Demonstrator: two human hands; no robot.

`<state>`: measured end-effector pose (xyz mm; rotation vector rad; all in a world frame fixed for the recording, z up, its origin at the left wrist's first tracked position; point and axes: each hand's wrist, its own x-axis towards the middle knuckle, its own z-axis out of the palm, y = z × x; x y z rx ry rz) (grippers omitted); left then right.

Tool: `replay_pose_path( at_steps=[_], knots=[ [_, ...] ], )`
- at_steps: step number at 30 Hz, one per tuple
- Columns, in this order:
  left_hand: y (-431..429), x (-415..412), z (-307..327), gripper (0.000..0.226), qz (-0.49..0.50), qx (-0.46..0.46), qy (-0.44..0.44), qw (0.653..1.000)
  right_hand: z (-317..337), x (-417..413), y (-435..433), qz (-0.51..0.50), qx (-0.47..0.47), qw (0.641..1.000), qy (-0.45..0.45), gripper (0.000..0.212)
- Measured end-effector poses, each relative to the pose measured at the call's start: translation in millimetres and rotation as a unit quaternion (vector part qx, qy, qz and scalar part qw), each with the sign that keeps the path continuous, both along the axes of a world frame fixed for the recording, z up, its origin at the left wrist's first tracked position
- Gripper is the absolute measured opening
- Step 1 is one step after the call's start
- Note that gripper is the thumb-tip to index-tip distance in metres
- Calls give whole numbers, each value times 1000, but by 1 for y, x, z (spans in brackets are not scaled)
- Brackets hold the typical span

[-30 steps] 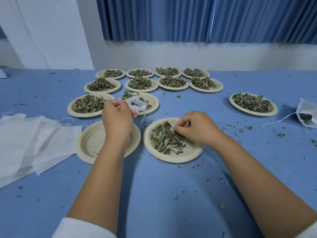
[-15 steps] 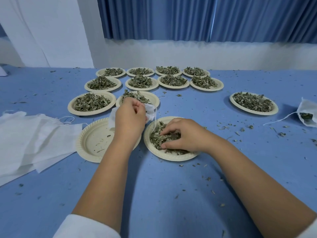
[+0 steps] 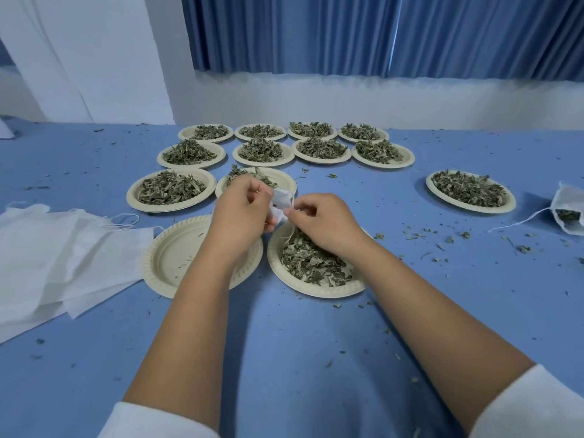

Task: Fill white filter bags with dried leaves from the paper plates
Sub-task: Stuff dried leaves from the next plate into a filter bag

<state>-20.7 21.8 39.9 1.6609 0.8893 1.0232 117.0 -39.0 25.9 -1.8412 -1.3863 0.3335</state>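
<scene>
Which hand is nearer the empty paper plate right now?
Left. The left hand hangs over the empty plate's far right rim, gripping the filter bag. The right hand pinches the same bag from over the neighbouring plate of leaves, further right.

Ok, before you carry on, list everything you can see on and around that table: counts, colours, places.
Round cream paper plates of dried green leaves: twelve; eight in two back rows, two mid-left, one near centre, one far right.
Empty cream paper plate: one; near, left of centre.
Flat white filter bags: stack, count unclear; left edge.
Small white filter bag: one; held above the near plates.
Part-filled white filter bag with string: one; right edge.
Loose leaf crumbs: many, green; scattered.
Blue tabletop: one.
Blue curtain: behind.
Left hand: fingers grip the small bag.
Right hand: fingers pinch the same bag.
</scene>
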Motion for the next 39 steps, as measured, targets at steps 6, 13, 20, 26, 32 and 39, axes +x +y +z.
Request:
replay_pose_path(
  at_steps=[6, 13, 20, 26, 32, 39],
  knots=[
    [-3, 4, 2, 16, 58, -67, -72, 993, 5, -4, -8, -22, 57, 995, 85, 16],
    [-3, 6, 2, 18, 109, -73, -103, 986, 13, -17, -19, 56, 11, 935, 350, 14],
    [-4, 10, -1, 10, 124, -50, -63, 989, -3, -34, -16, 59, 40, 972, 225, 16],
    [-5, 6, -2, 9, 92, -22, -17, 995, 3, -28, -18, 14, 52, 988, 145, 18],
    [1, -7, 4, 17, 60, 127, 114, 984, 9, -3, -18, -84, 89, 991, 46, 12],
    [-8, -8, 5, 9, -44, 113, 102, 987, 9, -9, -18, 55, 113, 991, 41, 29]
  ],
)
